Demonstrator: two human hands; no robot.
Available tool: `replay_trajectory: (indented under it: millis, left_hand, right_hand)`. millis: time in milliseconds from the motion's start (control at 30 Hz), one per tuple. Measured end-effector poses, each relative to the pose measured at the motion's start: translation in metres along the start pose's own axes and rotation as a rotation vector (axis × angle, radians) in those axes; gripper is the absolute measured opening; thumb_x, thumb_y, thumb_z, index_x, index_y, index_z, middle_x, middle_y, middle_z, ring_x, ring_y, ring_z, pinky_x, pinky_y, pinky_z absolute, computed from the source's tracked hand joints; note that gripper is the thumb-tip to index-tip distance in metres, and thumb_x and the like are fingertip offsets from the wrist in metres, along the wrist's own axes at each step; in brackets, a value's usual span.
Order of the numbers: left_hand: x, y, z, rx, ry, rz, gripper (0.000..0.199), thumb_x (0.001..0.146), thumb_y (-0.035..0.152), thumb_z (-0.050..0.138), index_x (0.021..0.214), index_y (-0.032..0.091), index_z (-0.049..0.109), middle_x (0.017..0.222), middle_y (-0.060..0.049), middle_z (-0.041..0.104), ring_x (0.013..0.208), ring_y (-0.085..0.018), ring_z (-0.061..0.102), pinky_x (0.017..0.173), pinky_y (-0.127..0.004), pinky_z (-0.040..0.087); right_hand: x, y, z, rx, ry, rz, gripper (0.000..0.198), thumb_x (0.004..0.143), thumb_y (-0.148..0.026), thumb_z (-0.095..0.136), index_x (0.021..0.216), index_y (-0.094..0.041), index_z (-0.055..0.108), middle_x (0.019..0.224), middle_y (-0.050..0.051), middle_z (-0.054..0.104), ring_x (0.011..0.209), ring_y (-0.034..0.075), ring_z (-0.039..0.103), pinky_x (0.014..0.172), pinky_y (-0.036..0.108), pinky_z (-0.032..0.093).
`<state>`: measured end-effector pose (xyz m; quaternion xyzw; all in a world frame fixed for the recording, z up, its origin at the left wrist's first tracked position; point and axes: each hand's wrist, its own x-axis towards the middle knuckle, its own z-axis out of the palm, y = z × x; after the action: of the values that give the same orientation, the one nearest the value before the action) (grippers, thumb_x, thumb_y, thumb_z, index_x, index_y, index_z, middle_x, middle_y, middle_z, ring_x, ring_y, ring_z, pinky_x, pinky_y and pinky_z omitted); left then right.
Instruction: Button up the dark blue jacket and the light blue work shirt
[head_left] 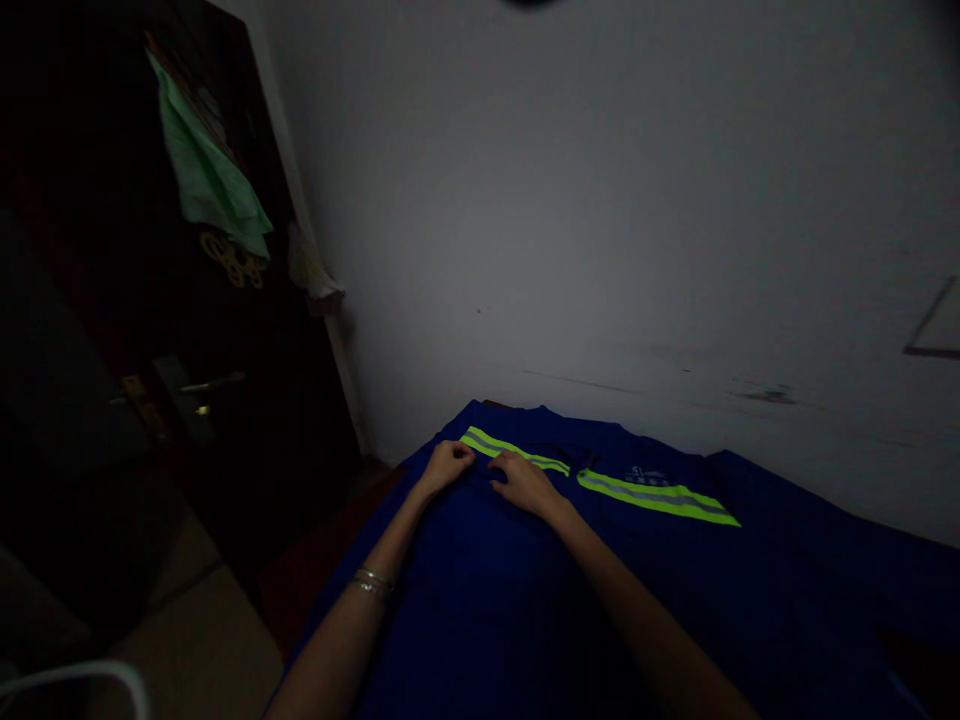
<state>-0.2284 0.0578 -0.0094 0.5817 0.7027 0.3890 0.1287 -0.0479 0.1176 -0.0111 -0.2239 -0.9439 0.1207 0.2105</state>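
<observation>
A dark blue work jacket (pixel 480 600) with yellow-green and grey reflective strips lies spread out below me. My left hand (pixel 446 466) is at the left end of the left reflective strip (pixel 517 449), its thumb and fingertips pinched together on the cloth. Just right of it, my right hand (pixel 522 482) hovers over or rests on the jacket below the same strip; its thumb and index finger are apart. Small white lettering (pixel 646 477) shows above the right reflective strip (pixel 660 497). A bracelet (pixel 373 581) circles my left wrist.
A pale wall (pixel 600 220) rises behind the jacket. To the left stands a dark door (pixel 247 420) with a metal handle (pixel 214 383) and a hanging green cloth (pixel 206 170). A white curved rail (pixel 90 668) shows at lower left. The light is dim.
</observation>
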Motion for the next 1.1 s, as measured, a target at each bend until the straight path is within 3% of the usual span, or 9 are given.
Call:
replay_trajectory:
  millis: [500,667,867,1100]
  left_hand:
    - [-0.004,0.005,0.002,-0.01,0.062,0.037,0.02,0.071,0.023,0.05,0.075,0.011,0.067,0.076,-0.004,0.067,0.072,-0.015,0.058,0.067,-0.023,0.043]
    - [-0.004,0.013,-0.002,0.005,0.089,-0.04,0.024,0.071,0.03,0.052,0.065,0.011,0.065,0.062,-0.002,0.063,0.059,-0.013,0.055,0.056,-0.021,0.04]
    - [-0.004,0.027,-0.01,-0.036,0.016,-0.227,0.034,0.075,0.039,0.051,0.064,0.01,0.064,0.048,0.0,0.056,0.037,-0.007,0.043,0.04,-0.018,0.031]
    - [-0.009,0.036,-0.011,-0.192,-0.168,-0.31,0.034,0.076,0.041,0.053,0.068,0.009,0.063,0.051,0.0,0.057,0.031,-0.005,0.041,0.031,-0.017,0.025]
  right_hand:
    - [-0.009,0.009,0.007,0.031,0.02,-0.052,0.029,0.08,-0.015,0.045,0.101,-0.017,0.063,0.102,0.007,0.062,0.1,0.018,0.054,0.087,0.027,0.039]
    - [-0.01,0.012,0.008,0.091,0.063,0.014,0.03,0.084,-0.016,0.041,0.104,-0.019,0.063,0.104,0.006,0.062,0.1,0.017,0.054,0.088,0.026,0.039]
    - [-0.005,0.015,0.011,0.237,0.185,0.114,0.03,0.085,-0.018,0.04,0.105,-0.02,0.062,0.109,0.005,0.062,0.102,0.017,0.055,0.091,0.028,0.039]
    - [-0.003,0.01,0.009,0.279,0.244,0.154,0.03,0.084,-0.018,0.041,0.103,-0.021,0.063,0.108,0.003,0.064,0.101,0.017,0.057,0.09,0.028,0.04]
